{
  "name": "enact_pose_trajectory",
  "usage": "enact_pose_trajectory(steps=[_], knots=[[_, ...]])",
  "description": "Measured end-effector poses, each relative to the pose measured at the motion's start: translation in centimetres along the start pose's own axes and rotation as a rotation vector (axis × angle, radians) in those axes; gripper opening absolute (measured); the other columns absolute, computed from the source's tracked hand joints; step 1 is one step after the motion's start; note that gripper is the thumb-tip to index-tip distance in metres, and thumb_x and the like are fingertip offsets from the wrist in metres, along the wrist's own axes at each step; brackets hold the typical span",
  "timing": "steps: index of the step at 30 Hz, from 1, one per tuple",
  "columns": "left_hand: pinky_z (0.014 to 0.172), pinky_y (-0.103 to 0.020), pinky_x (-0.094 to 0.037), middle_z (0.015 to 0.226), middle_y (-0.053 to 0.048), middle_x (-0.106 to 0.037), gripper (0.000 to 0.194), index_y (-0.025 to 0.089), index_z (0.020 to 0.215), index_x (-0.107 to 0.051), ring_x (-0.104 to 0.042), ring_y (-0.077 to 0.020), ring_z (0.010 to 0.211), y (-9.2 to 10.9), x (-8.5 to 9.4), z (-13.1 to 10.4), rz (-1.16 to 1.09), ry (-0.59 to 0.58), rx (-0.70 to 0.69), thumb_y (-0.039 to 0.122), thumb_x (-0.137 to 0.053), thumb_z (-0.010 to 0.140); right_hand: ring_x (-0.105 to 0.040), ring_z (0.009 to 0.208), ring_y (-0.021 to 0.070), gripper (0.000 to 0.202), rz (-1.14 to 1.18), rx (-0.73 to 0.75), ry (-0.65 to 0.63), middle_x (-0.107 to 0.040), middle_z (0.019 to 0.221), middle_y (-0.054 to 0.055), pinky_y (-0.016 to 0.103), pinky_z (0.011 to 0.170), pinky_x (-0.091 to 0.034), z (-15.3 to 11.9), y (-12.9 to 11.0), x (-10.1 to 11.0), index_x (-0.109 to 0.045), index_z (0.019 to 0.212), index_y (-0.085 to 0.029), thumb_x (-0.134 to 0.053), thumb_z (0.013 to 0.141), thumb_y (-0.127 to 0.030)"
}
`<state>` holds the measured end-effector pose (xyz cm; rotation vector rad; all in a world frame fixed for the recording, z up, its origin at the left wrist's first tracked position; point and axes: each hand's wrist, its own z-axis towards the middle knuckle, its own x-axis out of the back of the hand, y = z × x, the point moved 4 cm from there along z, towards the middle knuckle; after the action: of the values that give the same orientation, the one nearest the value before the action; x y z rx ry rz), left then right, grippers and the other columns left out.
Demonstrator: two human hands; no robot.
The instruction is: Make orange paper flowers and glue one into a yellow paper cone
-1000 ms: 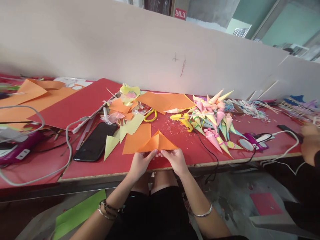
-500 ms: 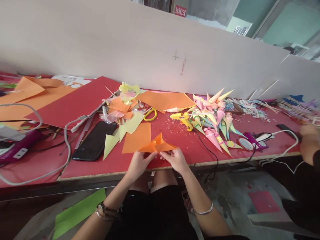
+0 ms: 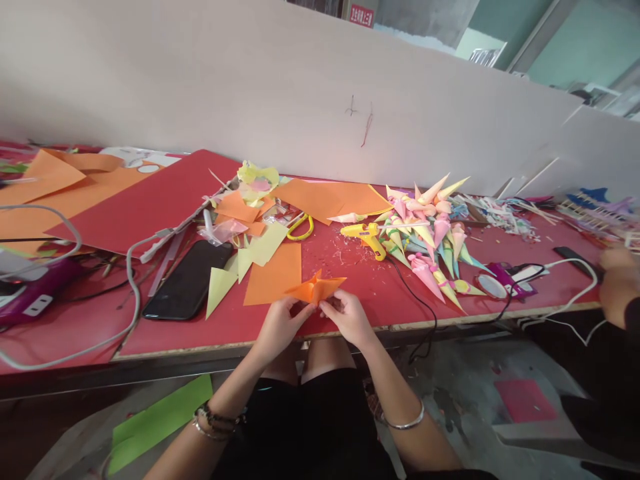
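Between my two hands, just above the front edge of the red table (image 3: 345, 267), is a piece of folded orange paper (image 3: 316, 288) with several points spreading outward. My left hand (image 3: 284, 325) pinches its lower left side between thumb and fingers. From the right, my right hand (image 3: 351, 319) pinches the base, its thumb close to the left thumb. Behind the left hand lie a flat orange sheet (image 3: 273, 273) and yellow paper pieces (image 3: 267, 243). A yellow glue gun (image 3: 365, 239) rests beyond the right hand.
A black phone (image 3: 187, 283) lies at left near a white cable (image 3: 131, 280). Yellow-handled scissors (image 3: 301, 228) sit behind the sheets. Pastel paper cones (image 3: 430, 233) are heaped at right, near a purple power strip (image 3: 513, 280). Another person's hand (image 3: 619, 280) is at the far right.
The orange paper has been drawn together from a wide, flatter fold into a narrower pointed shape. Both hands stay almost in place, still pinching it.
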<state>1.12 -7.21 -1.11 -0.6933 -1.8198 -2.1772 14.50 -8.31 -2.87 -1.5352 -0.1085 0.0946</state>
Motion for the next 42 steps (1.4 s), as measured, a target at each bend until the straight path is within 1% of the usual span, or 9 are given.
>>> enact_pose_trajectory(steps=[3, 5, 9, 12, 19, 24, 28, 32, 42], knots=[[0.045, -0.020, -0.033, 0.049, 0.002, -0.052, 0.025, 0.014, 0.054, -0.052, -0.044, -0.0095, 0.046, 0.0, 0.2, -0.1, 0.053, -0.003, -0.026, 0.032, -0.052, 0.071, -0.056, 0.058, 0.0133, 0.010, -0.125, 0.038, 0.036, -0.058, 0.063, 0.000, 0.024, 0.055, -0.044, -0.2, -0.6, 0.0, -0.056, 0.071, -0.017, -0.054, 0.074, -0.027], [0.047, -0.020, -0.036, 0.054, 0.001, -0.054, 0.019, 0.014, 0.058, -0.053, -0.048, -0.0107, 0.050, 0.2, 0.1, -0.3, 0.084, -0.077, -0.071, 0.029, -0.051, 0.071, -0.056, 0.059, 0.0139, 0.009, -0.192, 0.060, 0.037, -0.058, 0.063, 0.001, 0.024, 0.055, -0.044, -0.3, -0.8, -0.1, -0.057, 0.071, -0.017, -0.054, 0.074, -0.025], [0.057, -0.021, -0.042, 0.068, 0.000, -0.061, 0.013, 0.016, 0.072, -0.057, -0.055, -0.0127, 0.062, 0.9, -0.2, -0.6, 0.071, -0.190, -0.184, 0.028, -0.054, 0.072, -0.057, 0.061, 0.0141, 0.010, -0.225, 0.079, -0.058, -0.060, 0.066, 0.001, 0.024, 0.056, -0.044, -0.5, -1.0, -0.3, -0.061, 0.074, -0.017, -0.054, 0.074, -0.024], [0.059, -0.022, -0.043, 0.069, 0.000, -0.062, 0.019, 0.016, 0.070, -0.057, -0.056, -0.0125, 0.062, 0.9, -0.2, -0.6, 0.064, -0.139, -0.189, 0.033, -0.051, 0.077, -0.057, 0.064, 0.0141, 0.010, -0.250, 0.115, -0.125, -0.061, 0.070, 0.002, 0.025, 0.059, -0.045, -0.6, -1.2, -0.6, -0.062, 0.076, -0.017, -0.053, 0.074, -0.020], [0.061, -0.022, -0.046, 0.074, -0.002, -0.066, 0.022, 0.017, 0.078, -0.062, -0.059, -0.0136, 0.065, 0.0, -0.4, -0.8, -0.016, -0.057, -0.159, 0.033, -0.046, 0.081, -0.054, 0.064, 0.0144, 0.011, -0.367, 0.134, -0.122, -0.060, 0.071, 0.003, 0.026, 0.059, -0.044, -0.7, -1.7, -0.7, -0.060, 0.068, -0.016, -0.054, 0.074, -0.023], [0.054, -0.021, -0.044, 0.063, -0.001, -0.062, 0.025, 0.016, 0.067, -0.057, -0.055, -0.0129, 0.057, -0.1, -0.3, -0.8, -0.045, -0.004, -0.117, 0.035, -0.047, 0.079, -0.057, 0.083, 0.0162, 0.017, -0.085, 0.071, -0.182, -0.062, 0.085, 0.003, 0.027, 0.074, -0.045, -0.3, -1.4, -0.3, -0.060, 0.082, -0.017, -0.056, 0.074, -0.031], [0.045, -0.018, -0.037, 0.045, 0.004, -0.048, 0.032, 0.016, 0.054, -0.046, -0.044, -0.0081, 0.043, -0.1, -0.5, -0.8, -0.049, -0.060, -0.061, 0.037, -0.048, 0.078, -0.053, 0.073, 0.0119, 0.020, 0.011, 0.037, -0.059, -0.057, 0.078, 0.000, 0.023, 0.068, -0.043, 0.1, -1.4, 0.5, -0.057, 0.077, -0.017, -0.052, 0.077, -0.036], [0.043, -0.017, -0.034, 0.044, 0.005, -0.046, 0.033, 0.016, 0.053, -0.045, -0.042, -0.0068, 0.042, -0.2, -0.7, -0.8, -0.046, -0.103, -0.020, 0.038, -0.046, 0.078, -0.050, 0.066, 0.0108, 0.018, 0.001, 0.021, 0.109, -0.055, 0.069, -0.002, 0.022, 0.062, -0.041, 0.1, -1.3, 1.1, -0.056, 0.071, -0.018, -0.056, 0.073, -0.036], [0.043, -0.019, -0.035, 0.041, 0.002, -0.050, 0.044, 0.016, 0.047, -0.046, -0.046, -0.0088, 0.039, -0.6, -0.8, -0.8, -0.035, -0.116, 0.113, 0.046, -0.041, 0.079, -0.052, 0.056, 0.0097, 0.018, 0.087, 0.011, 0.154, -0.056, 0.065, -0.003, 0.022, 0.056, -0.042, 0.0, -0.6, 0.8, -0.052, 0.076, -0.019, -0.060, 0.071, -0.034]])
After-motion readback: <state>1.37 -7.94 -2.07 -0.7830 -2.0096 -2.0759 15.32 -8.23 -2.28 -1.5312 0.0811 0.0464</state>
